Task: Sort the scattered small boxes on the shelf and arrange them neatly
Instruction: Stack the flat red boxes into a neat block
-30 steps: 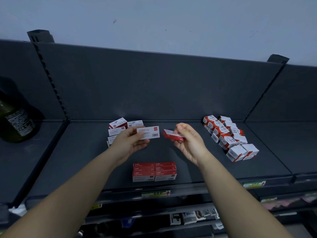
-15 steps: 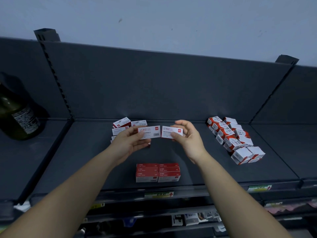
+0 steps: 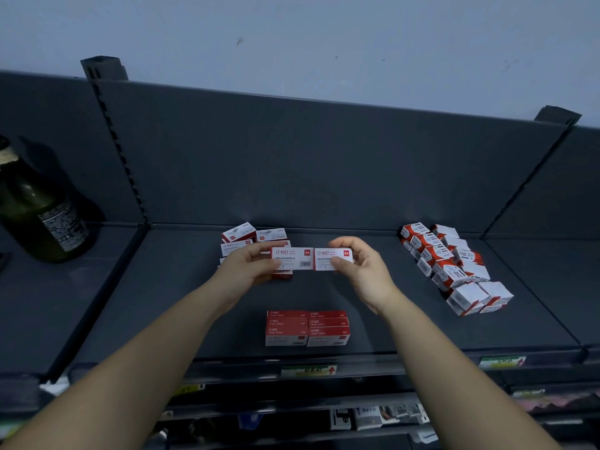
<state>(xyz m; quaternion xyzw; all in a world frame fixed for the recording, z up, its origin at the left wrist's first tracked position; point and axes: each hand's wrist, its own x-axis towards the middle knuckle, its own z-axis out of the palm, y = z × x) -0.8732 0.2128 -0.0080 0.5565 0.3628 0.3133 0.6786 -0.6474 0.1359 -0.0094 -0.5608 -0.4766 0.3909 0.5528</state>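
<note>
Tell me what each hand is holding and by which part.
The left hand pinches one white-and-red box by its left end; the right hand pinches a second box toward its right end.

**Inspector:** Change over the last second?

**Observer:** The right hand (image 3: pixel 367 277) has turned the right box (image 3: pixel 332 258). It was tilted with its red side showing. It is now level, white printed face to the camera.

**Inspector:** Position?

**Observer:** It was apart from the left box (image 3: pixel 292 258) at frame centre. The gap has closed, and the two now sit end to end in one line, touching or all but.

**Inspector:** Anything else?

**Observer:** The view has drifted. The post (image 3: pixel 104 68) at upper left now sits further right.
</note>
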